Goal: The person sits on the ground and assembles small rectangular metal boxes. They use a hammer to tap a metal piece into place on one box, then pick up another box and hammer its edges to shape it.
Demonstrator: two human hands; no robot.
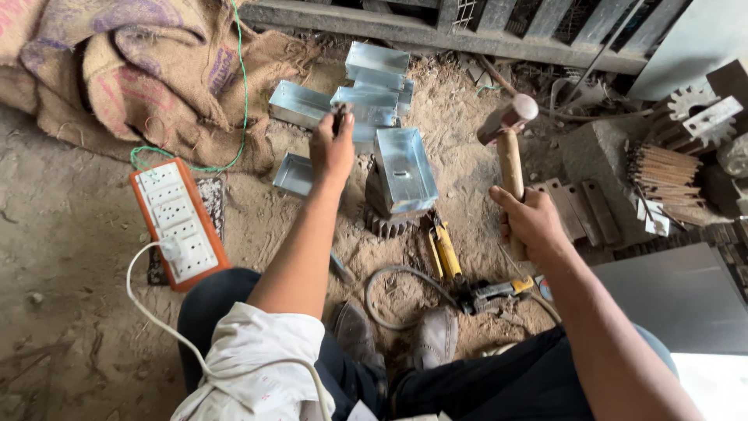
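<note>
I am seeing the right hand (532, 222) gripping a wooden-handled hammer (509, 148), fingers clamped around its handle, just right of the metal box (403, 168) sitting on a gear (387, 222). The left hand (333, 148) is pinching a small dark piece, fingers closed together, just left of that box, while more metal boxes (374, 78) are lying behind it on the sandy floor (70, 257).

Dirt-floor metal workshop (sheet-metal boxes (366, 93), gear (387, 222), hammer (508, 132), sacking (140, 70))
</note>
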